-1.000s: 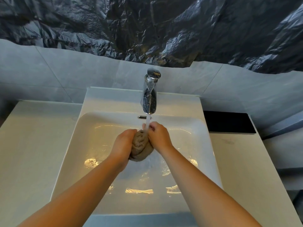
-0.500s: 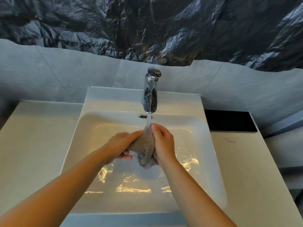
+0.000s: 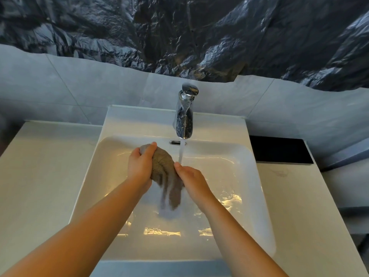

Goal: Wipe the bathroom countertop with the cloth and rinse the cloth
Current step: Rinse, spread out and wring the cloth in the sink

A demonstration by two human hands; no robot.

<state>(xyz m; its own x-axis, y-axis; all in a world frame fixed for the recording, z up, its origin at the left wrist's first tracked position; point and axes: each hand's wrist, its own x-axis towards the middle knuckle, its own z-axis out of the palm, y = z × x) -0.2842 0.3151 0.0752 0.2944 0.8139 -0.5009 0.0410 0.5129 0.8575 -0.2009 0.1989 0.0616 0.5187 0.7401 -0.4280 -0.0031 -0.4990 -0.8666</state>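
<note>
Cloth under running tap

White counter (image 3: 40, 176) flanks the sink (image 3: 239, 176). Tap (image 3: 184, 114) running, stream just right of cloth. Left hand (image 3: 140, 168) closed around bunched brown cloth (image 3: 162, 166); right hand (image 3: 191, 179) grips its hanging end, over the basin.

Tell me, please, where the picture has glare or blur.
Head view: warm glare patches lie on the wet basin floor; the hanging end of the cloth is motion-blurred; the faucet looks sharp; wide-angle bending curves the countertop edges.
</note>
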